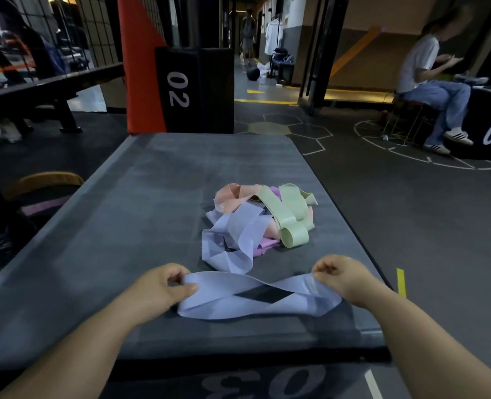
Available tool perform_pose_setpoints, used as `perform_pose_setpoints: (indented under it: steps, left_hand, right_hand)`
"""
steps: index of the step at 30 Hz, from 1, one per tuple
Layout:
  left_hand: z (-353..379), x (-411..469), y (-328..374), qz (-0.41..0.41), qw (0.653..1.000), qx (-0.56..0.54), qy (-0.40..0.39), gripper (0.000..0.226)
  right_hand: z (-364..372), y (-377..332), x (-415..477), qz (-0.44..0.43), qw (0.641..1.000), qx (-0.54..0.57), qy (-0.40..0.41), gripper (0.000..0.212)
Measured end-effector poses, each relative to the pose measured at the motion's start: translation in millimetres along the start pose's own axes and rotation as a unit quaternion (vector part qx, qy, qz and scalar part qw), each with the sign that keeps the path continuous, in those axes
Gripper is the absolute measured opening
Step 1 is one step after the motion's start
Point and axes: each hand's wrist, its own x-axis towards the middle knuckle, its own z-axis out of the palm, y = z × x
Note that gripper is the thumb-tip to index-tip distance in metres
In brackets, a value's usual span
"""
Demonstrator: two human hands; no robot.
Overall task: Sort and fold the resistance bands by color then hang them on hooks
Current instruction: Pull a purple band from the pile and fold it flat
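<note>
View from above the near edge of a grey padded worktop (123, 226). A lavender band (218, 286) is stretched sideways between the two hands. The left hand (163, 286) pinches its left end between the thumb and curled fingers, and the right hand (339, 276) grips its right end with the fingers curled over it. The band is a flat, wide, pale loop with a matt surface. Its two runs cross once at the middle, so that a dark diamond-shaped gap opens between them. It hangs low over the near part of the worktop; whether it touches the surface cannot be told.

Just beyond the hands, near the middle of the worktop, lies a loose heap of bands (255, 220). In it a second lavender strip (238, 231) lies nearest. A green band (287, 217) is coiled on the right, a pink band (232, 194) lies at the far side, and a violet one (263, 246) shows underneath.

Past the far edge stands a black pad marked 02 (178, 89). A seated person (428, 82) is at far right.
</note>
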Motion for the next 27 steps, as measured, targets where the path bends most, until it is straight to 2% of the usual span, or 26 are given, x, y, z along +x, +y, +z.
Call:
perform_pose_setpoints:
  steps: [3,7,9,16,18,21,27]
  left_hand:
    - [-5.1,-0.7,-2.8,-0.025,0.996,-0.055,-0.059,0.007]
    - [-12.9,-3.5,0.2,-0.031,0.987,-0.108,-0.112,0.031]
    - [-14.9,-4.1,1.1,-0.030,0.986,-0.114,-0.119,0.042]
    - [-11.5,-1.5,-9.8,-0.008,0.995,-0.057,-0.083,0.028]
    - [-9.5,0.7,-11.3,0.000,0.996,-0.048,-0.071,0.023]
    - [-5.8,3.9,-10.0,0.013,0.998,-0.033,-0.042,0.014]
    - [0.8,13.0,-9.6,0.019,0.997,-0.076,-0.006,0.007]
  right_hand:
    - [-2.0,0.9,1.3,-0.002,1.000,-0.022,-0.010,0.010]
    - [-7.9,3.9,-0.6,0.025,0.999,-0.029,-0.014,0.005]
    - [-10.9,5.1,-1.9,0.045,0.999,-0.023,-0.006,0.011]
    - [-10.8,-1.5,-6.4,0.118,0.992,-0.040,-0.034,0.019]
    - [-9.4,-2.2,-7.4,0.117,0.991,-0.047,-0.044,0.020]
    - [-10.4,-3.6,-5.8,0.102,0.991,-0.075,-0.040,0.010]
    - [-14.1,-0.7,-2.0,0.120,0.991,0.050,0.023,0.016]
